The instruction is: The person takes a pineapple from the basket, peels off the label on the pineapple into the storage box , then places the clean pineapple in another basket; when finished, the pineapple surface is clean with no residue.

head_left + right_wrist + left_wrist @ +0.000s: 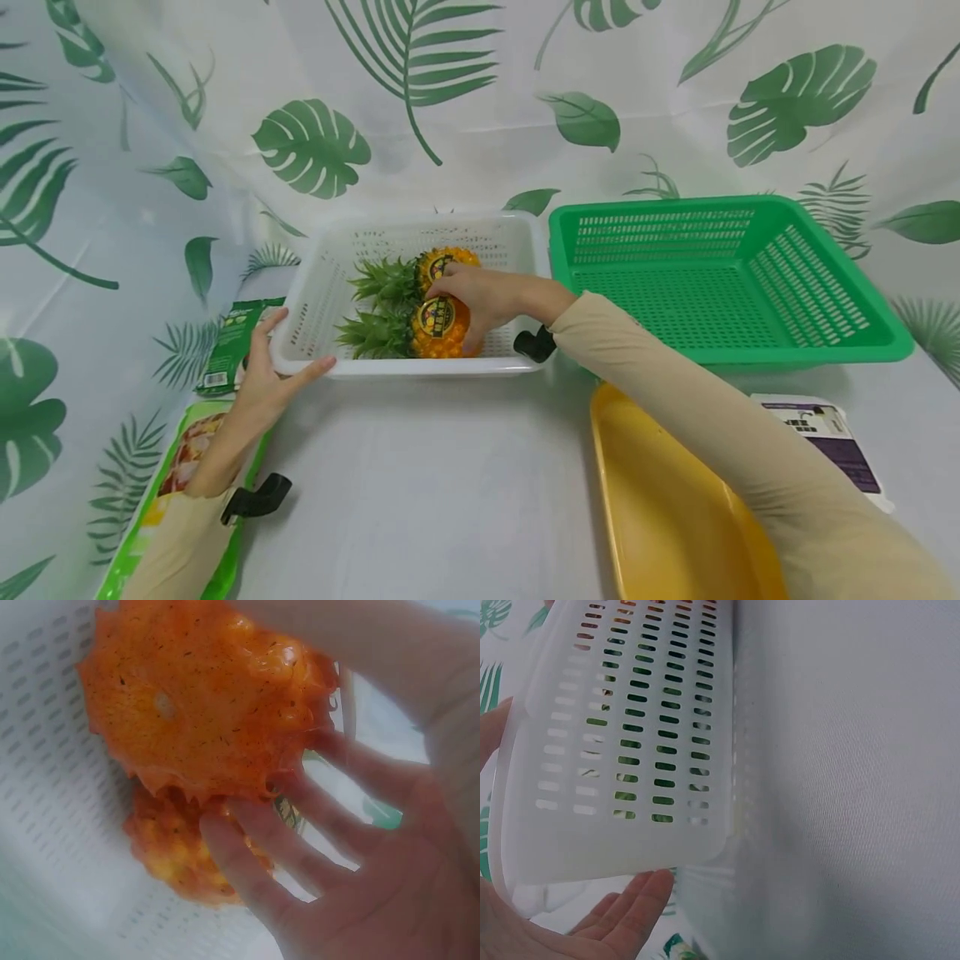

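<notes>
Two toy-like pineapples, orange with green crowns and round black labels, lie side by side in a white slotted basket (420, 367). My right hand (487, 296) grips the front pineapple (438, 327), fingers on its far side and thumb on the near side. Behind it lies the back pineapple (459, 253); in the right wrist view, my fingers reach down between the two fruits. My left hand (262, 383) holds the basket's near left corner, thumb at the front rim and fingers along the left side. In the left wrist view those fingers (634, 911) look fairly straight.
Right of the white basket stands a green basket (750, 357). A yellow tray (660, 500) lies below my right forearm, beside a white and purple package (840, 450). At the left are a dark green packet (228, 350) and a bright green bag (187, 454).
</notes>
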The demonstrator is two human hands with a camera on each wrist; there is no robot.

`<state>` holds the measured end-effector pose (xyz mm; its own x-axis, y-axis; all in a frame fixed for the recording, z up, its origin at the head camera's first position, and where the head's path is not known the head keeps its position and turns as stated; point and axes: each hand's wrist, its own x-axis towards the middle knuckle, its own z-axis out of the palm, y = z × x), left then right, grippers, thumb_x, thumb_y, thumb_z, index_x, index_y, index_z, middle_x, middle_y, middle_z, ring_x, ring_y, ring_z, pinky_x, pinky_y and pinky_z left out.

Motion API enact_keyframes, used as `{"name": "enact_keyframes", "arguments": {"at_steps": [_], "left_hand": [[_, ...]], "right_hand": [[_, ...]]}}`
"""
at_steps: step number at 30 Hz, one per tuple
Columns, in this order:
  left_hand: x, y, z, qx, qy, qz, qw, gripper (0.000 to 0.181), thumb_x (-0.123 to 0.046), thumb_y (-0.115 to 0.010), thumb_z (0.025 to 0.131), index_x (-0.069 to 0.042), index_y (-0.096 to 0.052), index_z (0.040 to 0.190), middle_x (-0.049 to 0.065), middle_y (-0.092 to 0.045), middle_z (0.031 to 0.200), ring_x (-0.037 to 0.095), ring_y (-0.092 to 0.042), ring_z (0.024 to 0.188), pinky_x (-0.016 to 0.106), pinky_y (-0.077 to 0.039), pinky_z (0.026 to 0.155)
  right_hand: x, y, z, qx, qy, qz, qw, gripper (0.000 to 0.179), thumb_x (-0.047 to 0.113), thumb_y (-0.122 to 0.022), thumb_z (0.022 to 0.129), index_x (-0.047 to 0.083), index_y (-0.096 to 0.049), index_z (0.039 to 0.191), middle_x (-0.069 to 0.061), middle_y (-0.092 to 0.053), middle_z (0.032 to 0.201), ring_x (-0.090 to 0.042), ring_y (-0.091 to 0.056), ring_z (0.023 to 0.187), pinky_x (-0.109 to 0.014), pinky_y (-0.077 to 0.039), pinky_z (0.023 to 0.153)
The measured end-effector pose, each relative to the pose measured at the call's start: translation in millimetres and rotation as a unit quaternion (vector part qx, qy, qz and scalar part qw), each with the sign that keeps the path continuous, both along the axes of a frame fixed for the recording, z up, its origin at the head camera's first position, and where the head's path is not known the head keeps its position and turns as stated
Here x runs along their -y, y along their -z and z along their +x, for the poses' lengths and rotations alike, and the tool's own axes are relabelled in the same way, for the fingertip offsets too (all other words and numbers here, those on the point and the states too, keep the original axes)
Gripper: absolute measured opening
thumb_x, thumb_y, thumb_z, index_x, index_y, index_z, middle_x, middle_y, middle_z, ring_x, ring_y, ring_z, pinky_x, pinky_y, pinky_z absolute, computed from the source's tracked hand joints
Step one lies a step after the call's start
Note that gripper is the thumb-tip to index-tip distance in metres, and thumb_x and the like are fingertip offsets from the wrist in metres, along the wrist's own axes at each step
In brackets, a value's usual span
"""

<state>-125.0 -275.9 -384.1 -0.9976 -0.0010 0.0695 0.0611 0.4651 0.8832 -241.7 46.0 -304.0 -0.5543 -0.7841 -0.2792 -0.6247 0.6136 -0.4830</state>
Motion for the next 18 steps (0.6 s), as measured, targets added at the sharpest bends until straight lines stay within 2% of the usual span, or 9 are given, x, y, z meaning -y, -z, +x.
{"name": "enact_keyframes", "arguments": {"at_steps": [6,13,18], "left_hand": [[-1.8,-0.4,-0.6,-0.004,-0.002,0.007,1.0000,0.101,-0.009,-0.074,0.096,-0.011,-0.002,0.167,0.029,-0.031,0.160,0.043,-0.041,0.139,0.011,-0.043,0.085],[-2.1,-0.8,-1.6,-0.005,-0.001,0.014,0.9999,0.100,-0.009,-0.074,0.096,-0.010,-0.003,0.167,0.029,-0.030,0.160,0.043,-0.041,0.139,0.010,-0.044,0.084],[-2.5,0.4,-0.8,-0.001,-0.003,0.024,0.9997,0.099,-0.008,-0.073,0.096,-0.011,-0.004,0.167,0.028,-0.032,0.159,0.042,-0.041,0.138,0.010,-0.045,0.084]], "right_hand": [[1.8,0.3,-0.4,0.011,-0.004,0.007,0.9999,0.091,0.018,-0.092,0.081,0.008,-0.043,0.157,-0.016,-0.040,0.153,-0.031,-0.049,0.133,-0.044,-0.047,0.109],[5.1,0.4,-1.3,0.016,-0.012,0.022,0.9996,0.093,0.017,-0.091,0.083,0.008,-0.039,0.159,-0.016,-0.029,0.163,-0.031,-0.044,0.141,-0.044,-0.047,0.111],[10.7,-0.1,1.2,0.003,-0.021,0.046,0.9987,0.093,0.018,-0.090,0.084,0.008,-0.038,0.160,-0.017,-0.027,0.164,-0.031,-0.040,0.145,-0.044,-0.047,0.111]]}}
